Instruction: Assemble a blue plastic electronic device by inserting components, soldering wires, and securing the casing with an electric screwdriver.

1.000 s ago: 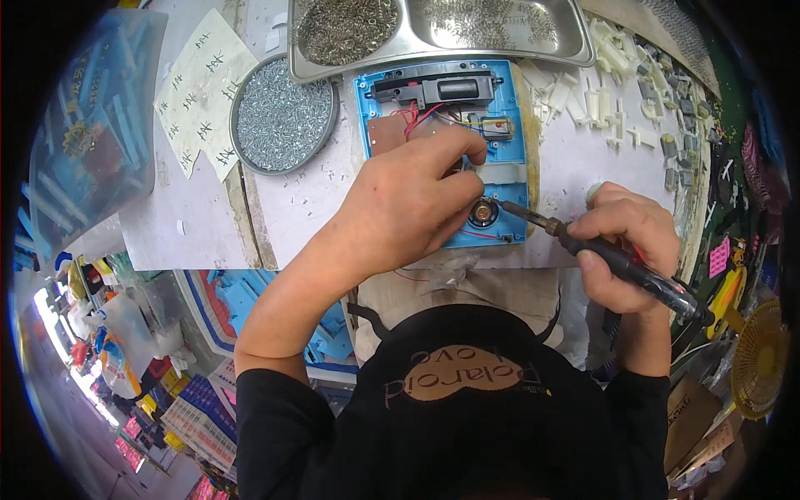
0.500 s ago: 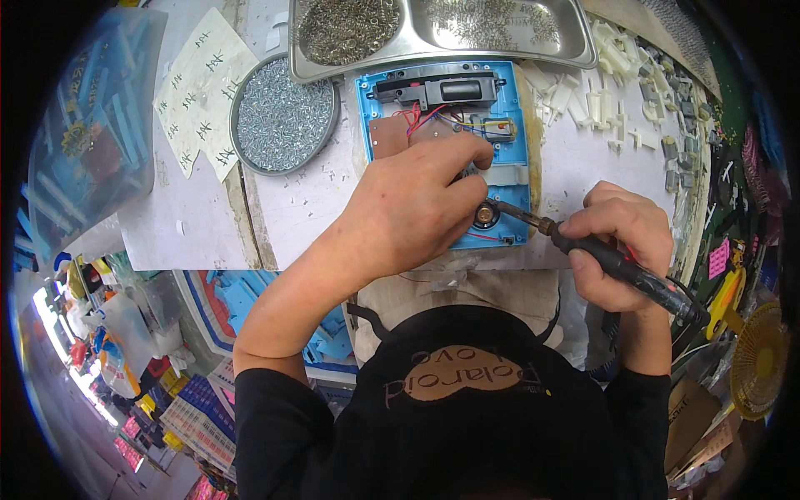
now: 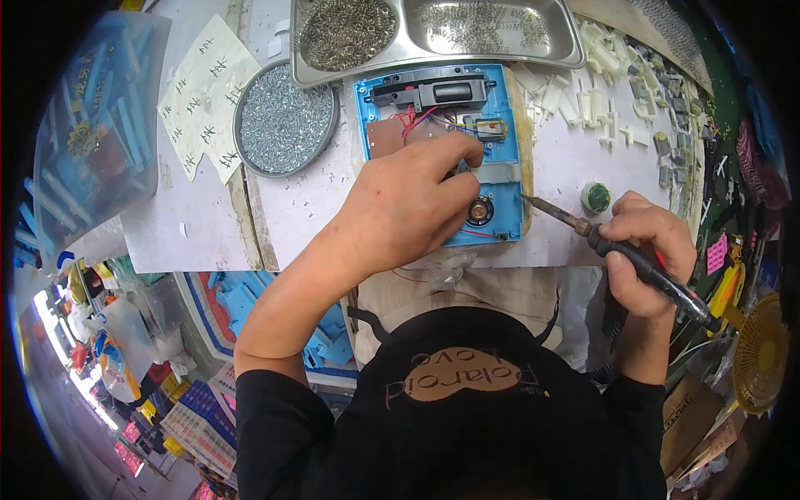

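A blue plastic casing [image 3: 506,193] lies on the white table with its inside facing up. Fitted in it are a long black part [image 3: 454,92], a brown circuit board [image 3: 384,137], red and blue wires [image 3: 417,120] and a small round speaker [image 3: 480,211]. Over the casing's middle rests my left hand [image 3: 406,202], fingers curled and pinched together; what they hold is hidden. My right hand [image 3: 657,246] grips a soldering iron [image 3: 575,223] by its black handle. The iron's tip sits just at the casing's right edge, apart from the speaker.
A round tray of small screws [image 3: 283,121] stands left of the casing. Behind it is a steel tray [image 3: 402,50] with springs. White plastic pieces [image 3: 592,107] lie at right, near a small green-filled round container [image 3: 596,197]. A bag of blue parts [image 3: 100,125] is far left.
My right hand has drawn the soldering iron to the right, away from the speaker. The green-filled container, hidden before, now shows. My left hand stays at the casing.
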A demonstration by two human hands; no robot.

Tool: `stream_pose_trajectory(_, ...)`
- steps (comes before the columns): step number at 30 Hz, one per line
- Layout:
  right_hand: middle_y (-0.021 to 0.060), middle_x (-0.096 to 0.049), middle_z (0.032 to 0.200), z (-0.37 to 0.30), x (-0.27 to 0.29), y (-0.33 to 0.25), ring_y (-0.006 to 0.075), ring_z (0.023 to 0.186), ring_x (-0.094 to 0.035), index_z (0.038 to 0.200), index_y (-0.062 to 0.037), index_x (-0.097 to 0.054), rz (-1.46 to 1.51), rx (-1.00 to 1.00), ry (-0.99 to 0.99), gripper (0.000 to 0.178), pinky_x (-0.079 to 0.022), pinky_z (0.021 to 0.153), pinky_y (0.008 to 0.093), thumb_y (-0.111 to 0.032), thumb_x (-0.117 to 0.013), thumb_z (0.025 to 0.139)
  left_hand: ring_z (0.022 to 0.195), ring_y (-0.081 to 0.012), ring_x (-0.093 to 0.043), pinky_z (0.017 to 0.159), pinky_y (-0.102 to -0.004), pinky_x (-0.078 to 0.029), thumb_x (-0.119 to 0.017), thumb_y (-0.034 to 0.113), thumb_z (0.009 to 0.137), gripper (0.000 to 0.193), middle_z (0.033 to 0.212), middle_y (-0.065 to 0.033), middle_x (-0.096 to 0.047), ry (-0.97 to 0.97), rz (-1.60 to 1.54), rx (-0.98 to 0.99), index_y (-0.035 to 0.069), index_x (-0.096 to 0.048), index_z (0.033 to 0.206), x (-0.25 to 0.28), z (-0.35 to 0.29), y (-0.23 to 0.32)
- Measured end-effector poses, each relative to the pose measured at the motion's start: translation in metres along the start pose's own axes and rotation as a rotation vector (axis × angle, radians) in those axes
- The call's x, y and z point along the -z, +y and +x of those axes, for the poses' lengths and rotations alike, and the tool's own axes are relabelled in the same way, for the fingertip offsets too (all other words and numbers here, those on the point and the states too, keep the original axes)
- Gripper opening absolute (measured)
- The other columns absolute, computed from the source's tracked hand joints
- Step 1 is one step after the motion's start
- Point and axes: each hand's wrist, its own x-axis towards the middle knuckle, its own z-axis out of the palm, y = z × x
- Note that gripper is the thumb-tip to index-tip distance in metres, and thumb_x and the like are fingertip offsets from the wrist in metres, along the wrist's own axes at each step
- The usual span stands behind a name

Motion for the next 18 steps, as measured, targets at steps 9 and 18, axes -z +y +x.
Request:
stream_pose_trajectory(9,0.0049,-0.057,0.065,-0.011,0.008,0.002,0.0153,0.054,-0.048,0.095,0.0017,-0.069,-0.024,0.043,0.096,0.024,-0.036,0.052,0.0290,-0.007,-0.071,0.073,0.090,-0.0284,-0.069,0.071,-0.0378,-0.057,-0.076,0.006,0.074,0.028,0.111,-0.0110,-0.065,-0.012,0.031,-0.002,0.009,-0.072,0.101,0.008,-0.012,-0.004)
stream_pose_trajectory(18,0.0017,-0.062,0.088,-0.093,0.151,-0.002,0.0053,0.073,-0.053,0.108,0.0005,-0.064,-0.044,-0.184,1.174,0.015,-0.042,0.064,0.0201,-0.004,-0.057,0.095,0.081,-0.0247,-0.066,0.068,-0.0328,-0.054,-0.075,-0.003,0.075,0.031,0.112,-0.0145,-0.066,0.111,0.062,0.016,0.006,-0.076,0.105,0.002,-0.022,0.006)
